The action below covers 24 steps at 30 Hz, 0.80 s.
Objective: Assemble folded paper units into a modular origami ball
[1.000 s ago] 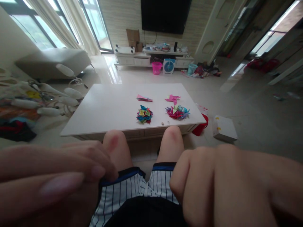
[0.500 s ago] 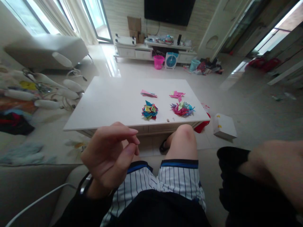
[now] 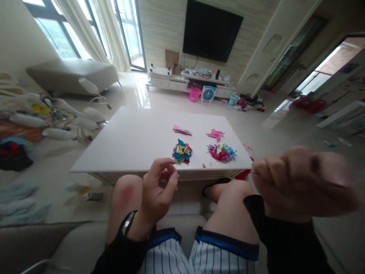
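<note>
My left hand (image 3: 160,187) hovers over my lap at the table's near edge, fingers loosely curled and a gap between thumb and fingertips; nothing shows in it. Just beyond its fingertips on the white table (image 3: 125,142) sits a round cluster of blue, gold and red folded paper (image 3: 182,151). My right hand (image 3: 302,182), smeared by motion, is raised at the right with its fingers folded into a fist, and I see nothing in it. A pile of pink, purple and blue folded paper pieces (image 3: 221,152) lies nearest to it on the tabletop.
Behind the clusters lie a thin stack of coloured paper (image 3: 181,130) and some pink folded paper (image 3: 216,134). Two small scraps (image 3: 203,165) rest near the front edge. A white-shaded lamp fixture (image 3: 82,122) stands left of the table. My knees are close to the table front.
The view has tilted upward. My right hand has come further into view from the right edge, now showing a fist. My left hand appears nearer the blue and gold cluster, still loosely curled.
</note>
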Each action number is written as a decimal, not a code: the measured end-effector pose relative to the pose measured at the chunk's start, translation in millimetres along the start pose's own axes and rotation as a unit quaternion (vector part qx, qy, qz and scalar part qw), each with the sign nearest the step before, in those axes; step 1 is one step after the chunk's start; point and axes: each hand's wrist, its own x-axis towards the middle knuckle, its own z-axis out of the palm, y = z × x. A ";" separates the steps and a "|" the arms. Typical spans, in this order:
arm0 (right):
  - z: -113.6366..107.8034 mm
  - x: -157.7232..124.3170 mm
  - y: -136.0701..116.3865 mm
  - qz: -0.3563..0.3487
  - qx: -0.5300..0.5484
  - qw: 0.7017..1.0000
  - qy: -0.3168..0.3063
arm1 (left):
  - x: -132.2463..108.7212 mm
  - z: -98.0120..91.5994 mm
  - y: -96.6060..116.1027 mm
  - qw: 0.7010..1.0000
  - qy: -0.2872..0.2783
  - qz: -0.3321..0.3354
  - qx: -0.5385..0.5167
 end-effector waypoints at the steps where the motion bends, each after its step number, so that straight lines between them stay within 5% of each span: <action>1: 10.8 29.2 27.2 -0.028 0.040 0.999 0.011 | 8.1 3.5 -9.2 1.000 -0.006 -0.020 0.008; 4: 29.4 98.7 114.9 0.028 0.022 0.999 0.035 | 42.4 15.4 -44.4 0.994 -0.036 -0.083 0.053; 6: 25.3 121.1 169.1 0.119 -0.023 0.992 0.046 | 71.1 24.7 -73.8 0.985 -0.059 -0.126 0.101; 13: -12.4 132.3 312.0 0.300 -0.172 0.937 0.050 | 150.5 36.7 -179.1 0.911 -0.135 -0.158 0.357; 19: -10.5 113.1 394.9 0.438 -0.100 0.874 0.184 | 165.3 -1.0 -223.5 0.818 -0.232 -0.223 0.477; 24: -10.0 105.8 425.9 0.376 -0.128 0.897 0.194 | 177.8 -20.0 -230.9 0.808 -0.246 -0.260 0.468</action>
